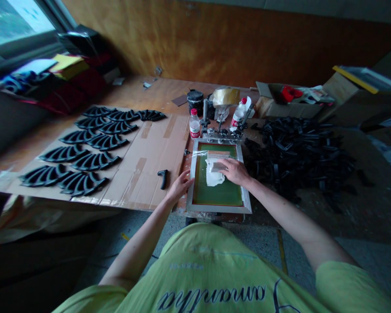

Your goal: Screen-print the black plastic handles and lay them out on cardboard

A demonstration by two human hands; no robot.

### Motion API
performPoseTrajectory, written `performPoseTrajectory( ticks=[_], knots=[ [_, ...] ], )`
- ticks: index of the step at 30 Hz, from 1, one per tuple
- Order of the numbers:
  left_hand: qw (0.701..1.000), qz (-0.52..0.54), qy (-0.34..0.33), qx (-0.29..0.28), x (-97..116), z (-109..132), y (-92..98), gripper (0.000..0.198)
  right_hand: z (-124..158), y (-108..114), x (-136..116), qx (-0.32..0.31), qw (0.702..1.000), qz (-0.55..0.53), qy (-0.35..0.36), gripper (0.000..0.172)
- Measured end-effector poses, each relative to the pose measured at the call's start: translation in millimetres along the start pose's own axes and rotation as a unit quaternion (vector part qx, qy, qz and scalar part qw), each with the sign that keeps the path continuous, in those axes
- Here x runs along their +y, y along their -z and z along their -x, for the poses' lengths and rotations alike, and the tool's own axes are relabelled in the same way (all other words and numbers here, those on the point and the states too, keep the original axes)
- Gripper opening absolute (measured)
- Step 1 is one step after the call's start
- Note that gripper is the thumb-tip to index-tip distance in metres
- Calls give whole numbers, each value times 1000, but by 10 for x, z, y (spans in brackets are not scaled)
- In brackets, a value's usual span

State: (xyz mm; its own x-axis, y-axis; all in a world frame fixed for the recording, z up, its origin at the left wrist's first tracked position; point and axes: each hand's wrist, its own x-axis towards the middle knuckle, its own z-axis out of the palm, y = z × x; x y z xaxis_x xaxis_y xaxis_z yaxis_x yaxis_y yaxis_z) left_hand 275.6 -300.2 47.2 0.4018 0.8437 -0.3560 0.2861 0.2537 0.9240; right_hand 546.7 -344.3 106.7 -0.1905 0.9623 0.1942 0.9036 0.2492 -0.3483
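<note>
A screen printing frame (246,201) with a green mesh lies flat in front of me, and white ink (214,179) is spread on its middle. My right hand (235,171) is closed around a small pale squeegee (217,166) over the ink. Just beyond it, a flat wooden strip (219,154) lies across the mesh. At the frame's left rim is my left hand (180,187), its fingers bent against the edge; the fingertips are partly hidden. Left of that hand, a single black curved handle-like part (163,178) rests on the cardboard.
Rows of similar black parts (96,161) cover the cardboard sheet (150,150) on the left. A big heap of black parts (299,152) lies to the right. Metal clamps (220,130), red-capped bottles (194,125) and a dark tub (195,102) stand behind the frame.
</note>
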Motion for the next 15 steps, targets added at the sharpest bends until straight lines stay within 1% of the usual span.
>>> performPoseTrajectory(
  ticks=[2,3,4,6,8,9,10,11,12,13,14,15],
  knots=[
    [1000,20,-8,-9,135,44,45,82,-272,124,32,31,999,5,-38,57],
    [999,32,-13,-14,218,67,70,83,-377,202,78,42,998,8,-52,61],
    [999,45,-19,-17,310,87,95,80,-447,291,153,56,996,5,-65,61],
    [996,79,-38,-10,524,109,132,67,-476,477,393,103,989,-17,-101,54],
    [990,118,-79,14,779,89,143,55,-371,609,704,169,971,-51,-160,46],
    [984,136,-112,27,922,59,140,53,-284,627,852,198,958,-65,-195,43],
    [977,152,-147,36,1071,16,133,53,-186,603,972,219,946,-75,-229,40],
    [969,162,-180,42,1225,-38,124,53,-83,534,1052,223,936,-84,-257,39],
    [963,168,-207,43,1376,-100,114,54,18,424,1082,210,933,-94,-277,39],
    [958,169,-227,45,1516,-165,104,55,112,280,1062,181,936,-103,-283,39],
    [956,168,-237,48,1635,-226,93,56,194,117,997,144,945,-106,-274,39],
    [955,166,-239,52,1722,-279,80,57,263,-51,897,104,957,-101,-251,38]
  ],
)
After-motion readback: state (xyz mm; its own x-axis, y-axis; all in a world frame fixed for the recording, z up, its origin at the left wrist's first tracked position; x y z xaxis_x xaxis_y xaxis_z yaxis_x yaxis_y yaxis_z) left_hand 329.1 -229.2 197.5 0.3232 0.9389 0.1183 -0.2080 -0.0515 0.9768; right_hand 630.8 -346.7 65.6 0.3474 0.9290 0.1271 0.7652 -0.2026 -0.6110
